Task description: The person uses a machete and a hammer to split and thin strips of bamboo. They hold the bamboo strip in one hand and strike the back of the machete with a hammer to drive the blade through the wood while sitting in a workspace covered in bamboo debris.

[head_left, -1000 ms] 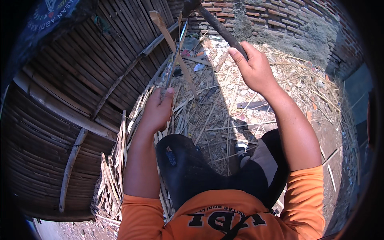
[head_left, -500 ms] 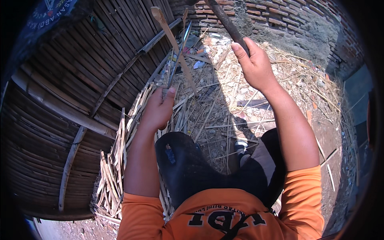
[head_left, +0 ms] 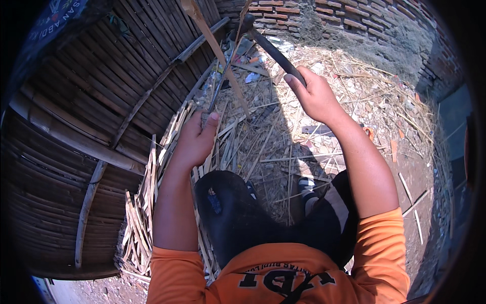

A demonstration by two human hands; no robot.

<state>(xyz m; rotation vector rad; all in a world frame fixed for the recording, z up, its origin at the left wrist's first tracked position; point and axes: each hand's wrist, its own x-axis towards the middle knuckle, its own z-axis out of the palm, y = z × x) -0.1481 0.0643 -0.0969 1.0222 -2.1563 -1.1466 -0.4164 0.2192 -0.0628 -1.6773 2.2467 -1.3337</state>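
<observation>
Gripping: we close our left hand (head_left: pixel 195 139) around a thin bamboo strip (head_left: pixel 215 99), thumb pressed flat along it.
Left hand state: fingers wrapped shut on the strip, which runs up and away from the knuckles toward the top of the view.
Right hand state: our right hand (head_left: pixel 316 96) is closed on the dark handle of a blade tool (head_left: pixel 268 45), index finger extended along the handle.
Tool position: the tool slants up and to the left from the right hand; its far end sits near the upper part of the strip. We cannot tell whether the 2 touch.
Split piece: a pale, flat sliver (head_left: pixel 215 48) leans just beside the strip, above the left hand.
Hand spacing: the 2 hands are apart, the right one higher and farther forward.
Below left hand: a pile of bamboo slats (head_left: pixel 147 202) lies on the ground, beside our dark-trousered knee (head_left: pixel 228 213).
Left of left hand: a woven bamboo panel (head_left: pixel 86 111).
Beyond right hand: a brick wall (head_left: pixel 324 15) and straw litter (head_left: pixel 374 96).
</observation>
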